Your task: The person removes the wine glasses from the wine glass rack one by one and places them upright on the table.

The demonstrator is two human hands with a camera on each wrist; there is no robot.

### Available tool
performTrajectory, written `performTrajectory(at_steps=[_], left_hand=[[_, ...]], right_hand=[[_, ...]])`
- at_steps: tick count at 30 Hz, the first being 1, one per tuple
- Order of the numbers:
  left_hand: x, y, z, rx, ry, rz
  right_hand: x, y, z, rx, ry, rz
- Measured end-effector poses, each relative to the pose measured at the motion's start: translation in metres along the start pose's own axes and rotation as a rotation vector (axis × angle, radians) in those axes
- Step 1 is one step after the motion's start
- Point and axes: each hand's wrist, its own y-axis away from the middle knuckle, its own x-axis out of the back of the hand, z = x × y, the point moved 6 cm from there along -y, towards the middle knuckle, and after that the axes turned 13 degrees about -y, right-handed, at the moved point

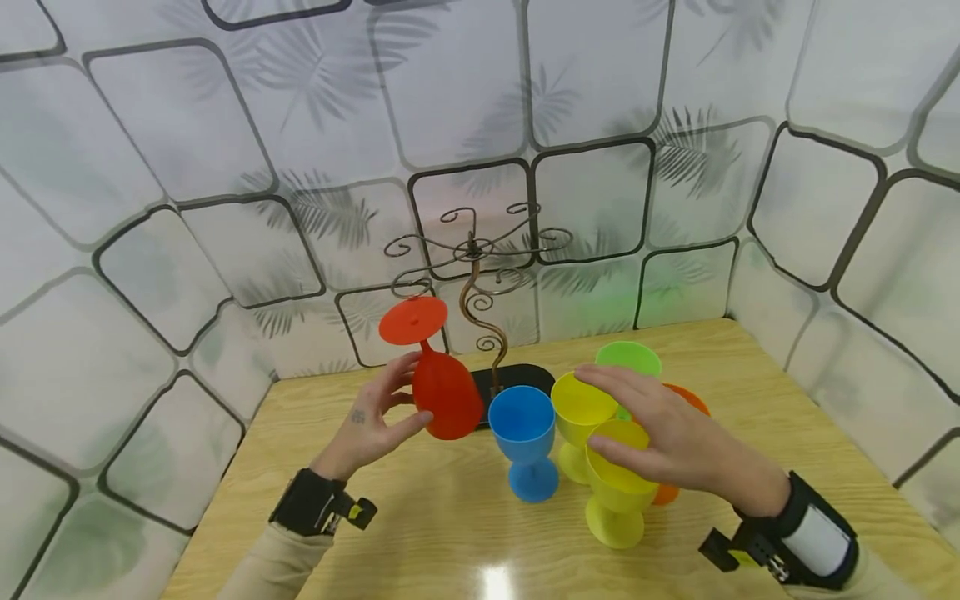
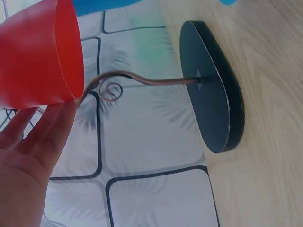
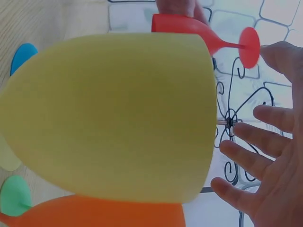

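Observation:
My left hand [image 1: 375, 421] grips a red plastic goblet [image 1: 447, 396] upside down, fingers and thumb around its bowl and its round foot on top. Just behind it rises a curly metal stand [image 1: 502, 342] with scrolled arms and a black base [image 1: 528, 375]. With fingers spread, my right hand [image 1: 678, 433] hovers above two yellow goblets [image 1: 618, 483], holding nothing. The right wrist view shows its fingertips beyond the rim of the nearer yellow goblet [image 3: 113, 118]. Between the hands, a blue goblet [image 1: 525, 433] stands upright.
A green goblet [image 1: 630, 357] and an orange goblet [image 1: 686, 398] stand behind the yellow ones, partly hidden by my right hand. The light wooden table [image 1: 420, 533] meets patterned fabric walls [image 1: 592, 75] at the back and sides.

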Motion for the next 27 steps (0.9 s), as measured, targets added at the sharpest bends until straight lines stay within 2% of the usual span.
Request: performTrajectory(at_steps=[6, 10, 17, 21, 24, 27], left_hand=[[-0.001, -0.003, 0.016, -0.060, 0.035, -0.005], [-0.005, -0.007, 0.028, -0.110, 0.082, -0.019], [-0.024, -0.016, 0.053, -0.222, 0.127, -0.071], [-0.035, -0.022, 0.066, -0.266, 0.168, -0.098], [-0.041, -0.024, 0.073, -0.274, 0.212, -0.111], [-0.045, -0.026, 0.080, -0.278, 0.241, -0.122]], right_hand=[[-0.004, -0.002, -0.007, 0.024, 0.008, -0.003], [-0.008, -0.007, -0.015, 0.080, -0.015, -0.024], [-0.017, -0.013, -0.031, 0.178, 0.017, -0.054], [-0.017, -0.014, -0.044, 0.329, 0.029, 0.002], [-0.017, -0.013, -0.054, 0.455, 0.048, 0.057], [-0.017, -0.011, -0.059, 0.504, 0.069, 0.077]])
